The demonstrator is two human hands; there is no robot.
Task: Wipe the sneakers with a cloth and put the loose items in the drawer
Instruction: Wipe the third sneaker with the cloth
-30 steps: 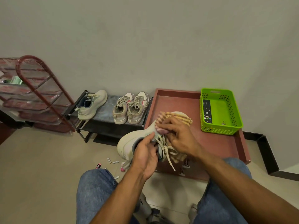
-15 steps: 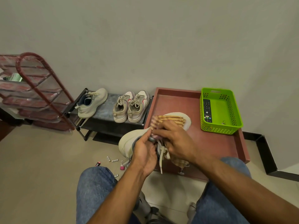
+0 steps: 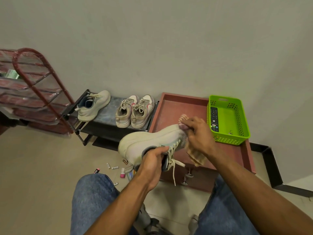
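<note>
Left hand [image 3: 153, 162] is gripping the white sneaker [image 3: 149, 143] by its collar, holding it mid-air over the red drawer unit [image 3: 171, 114], while right hand [image 3: 199, 134] is pressing a bunched striped cloth [image 3: 194, 154] against the toe.

Single head-worn wide-angle view, looking forward and down, hands close, floor and wall [image 3: 152, 39] beyond

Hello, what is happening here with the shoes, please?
A person is cleaning a white sneaker. The left hand grips it at the collar, and the right hand rubs a striped cloth over the toe. Three more sneakers wait on the low rack. Small loose items lie on the floor.
</note>
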